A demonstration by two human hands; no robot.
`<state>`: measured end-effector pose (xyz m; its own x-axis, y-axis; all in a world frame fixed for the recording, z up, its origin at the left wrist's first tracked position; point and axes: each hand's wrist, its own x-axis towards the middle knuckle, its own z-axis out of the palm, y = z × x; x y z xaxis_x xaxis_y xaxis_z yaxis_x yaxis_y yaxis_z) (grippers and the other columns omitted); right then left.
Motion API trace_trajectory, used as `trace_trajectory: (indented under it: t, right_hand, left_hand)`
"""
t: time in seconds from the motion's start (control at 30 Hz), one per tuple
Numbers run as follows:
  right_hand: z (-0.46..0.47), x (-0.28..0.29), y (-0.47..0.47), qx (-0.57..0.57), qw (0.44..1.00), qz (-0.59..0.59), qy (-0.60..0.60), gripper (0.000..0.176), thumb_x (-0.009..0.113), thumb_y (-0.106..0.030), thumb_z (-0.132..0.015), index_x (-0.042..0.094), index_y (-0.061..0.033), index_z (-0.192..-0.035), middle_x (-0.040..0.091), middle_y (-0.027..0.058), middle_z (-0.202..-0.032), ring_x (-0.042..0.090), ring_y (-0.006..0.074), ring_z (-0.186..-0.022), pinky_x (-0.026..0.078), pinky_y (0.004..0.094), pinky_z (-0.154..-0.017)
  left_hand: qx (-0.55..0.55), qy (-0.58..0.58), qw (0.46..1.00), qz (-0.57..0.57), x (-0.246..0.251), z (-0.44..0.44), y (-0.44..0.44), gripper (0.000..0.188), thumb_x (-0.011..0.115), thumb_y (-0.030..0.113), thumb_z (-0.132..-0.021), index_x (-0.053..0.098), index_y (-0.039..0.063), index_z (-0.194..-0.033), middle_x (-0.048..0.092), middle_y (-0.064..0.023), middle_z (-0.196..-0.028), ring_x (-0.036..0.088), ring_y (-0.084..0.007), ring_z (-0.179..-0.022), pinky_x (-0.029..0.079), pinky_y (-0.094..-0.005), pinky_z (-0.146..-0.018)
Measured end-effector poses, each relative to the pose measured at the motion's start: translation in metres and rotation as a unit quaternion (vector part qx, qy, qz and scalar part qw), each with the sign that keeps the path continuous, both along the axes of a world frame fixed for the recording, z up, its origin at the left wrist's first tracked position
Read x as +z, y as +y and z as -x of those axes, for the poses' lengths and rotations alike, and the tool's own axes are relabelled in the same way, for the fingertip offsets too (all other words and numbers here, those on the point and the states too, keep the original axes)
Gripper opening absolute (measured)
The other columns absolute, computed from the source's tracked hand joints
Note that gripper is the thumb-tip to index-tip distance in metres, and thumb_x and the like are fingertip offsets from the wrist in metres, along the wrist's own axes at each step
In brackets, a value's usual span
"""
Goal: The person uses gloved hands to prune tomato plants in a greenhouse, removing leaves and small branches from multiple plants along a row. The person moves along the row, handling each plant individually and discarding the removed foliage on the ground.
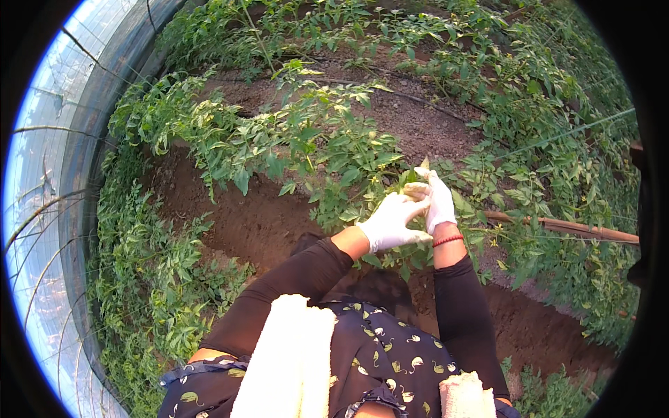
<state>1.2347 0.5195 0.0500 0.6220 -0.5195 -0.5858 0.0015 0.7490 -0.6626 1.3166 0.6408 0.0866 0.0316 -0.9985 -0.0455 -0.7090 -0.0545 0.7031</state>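
Observation:
Both my hands wear thin white gloves and meet in the foliage of a tomato plant (339,151) with small yellow flowers. My left hand (392,222) reaches in from the left, thumb spread from the fingers; nothing shows in that gap. Its fingertips meet or overlap the palm side of my right hand (440,201). On the right hand one finger points up and the others bend towards the left hand, beside leaves. Whether a stem lies between those fingers cannot be made out. A red bead bracelet (448,240) circles my right wrist.
A wooden pole (564,227) runs through the plants at the right, below a green string (569,135). Black drip hose (418,99) crosses the soil beyond. Clear plastic greenhouse sheeting (47,172) curves along the left. A bare soil furrow (251,224) passes before me.

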Motion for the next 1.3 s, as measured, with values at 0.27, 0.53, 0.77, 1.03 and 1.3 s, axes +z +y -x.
trace_trajectory:
  t: [0.27, 0.53, 0.77, 1.03, 1.3]
  right_hand:
    - [0.072, 0.057, -0.004, 0.017, 0.902, 0.402, 0.158, 0.033, 0.054, -0.012, -0.092, 0.054, 0.0025, -0.121, 0.065, 0.0095, -0.1, 0.063, 0.0153, -0.084, 0.049, 0.0282, -0.079]
    - [-0.08, 0.101, 0.076, 0.161, 0.899, 0.394, 0.103, 0.042, 0.057, -0.004, -0.088, 0.048, 0.0043, -0.128, 0.056, 0.0135, -0.124, 0.056, 0.0214, -0.112, 0.041, 0.033, -0.099]
    - [-0.278, 0.093, 0.091, 0.039, 0.913, 0.407, 0.007, 0.047, 0.053, -0.021, -0.093, 0.042, -0.0019, -0.135, 0.057, 0.0101, -0.123, 0.053, 0.0176, -0.112, 0.04, 0.0299, -0.094]
    - [-0.286, 0.094, 0.149, 0.038, 0.892, 0.423, 0.158, 0.027, 0.051, -0.02, -0.096, 0.064, 0.0008, -0.106, 0.067, 0.008, -0.1, 0.061, 0.0141, -0.094, 0.045, 0.0274, -0.087]
    - [-0.268, 0.1, 0.164, 0.039, 0.92, 0.338, 0.193, 0.026, 0.052, -0.018, -0.095, 0.064, 0.0027, -0.107, 0.066, 0.0076, -0.099, 0.06, 0.014, -0.092, 0.045, 0.0268, -0.087]
  left_hand:
    - [0.235, -0.01, 0.938, 0.253, 0.033, -0.089, 0.077, 0.046, 0.065, 0.026, -0.084, 0.053, 0.003, -0.122, 0.058, -0.0153, -0.114, 0.054, -0.0313, -0.108, 0.039, -0.0394, -0.097]
    - [0.479, 0.258, 0.829, 0.126, -0.057, -0.378, 0.123, 0.028, 0.049, 0.021, -0.094, 0.061, 0.003, -0.112, 0.065, -0.0046, -0.103, 0.059, -0.0125, -0.092, 0.045, -0.0262, -0.08]
    - [0.278, 0.291, 0.915, -0.023, -0.152, -0.44, 0.055, 0.036, 0.052, 0.02, -0.082, 0.063, 0.0, -0.111, 0.067, -0.0158, -0.102, 0.064, -0.0252, -0.093, 0.048, -0.0318, -0.083]
    - [-0.095, -0.063, 0.979, -0.169, -0.16, -0.421, 0.003, 0.033, 0.052, 0.016, -0.082, 0.063, 0.004, -0.111, 0.064, -0.0166, -0.108, 0.061, -0.0303, -0.1, 0.046, -0.0356, -0.088]
    - [-0.14, 0.142, 0.977, -0.075, -0.209, -0.376, 0.007, 0.027, 0.056, 0.025, -0.084, 0.061, 0.003, -0.098, 0.065, -0.0189, -0.097, 0.062, -0.0345, -0.086, 0.048, -0.0388, -0.074]
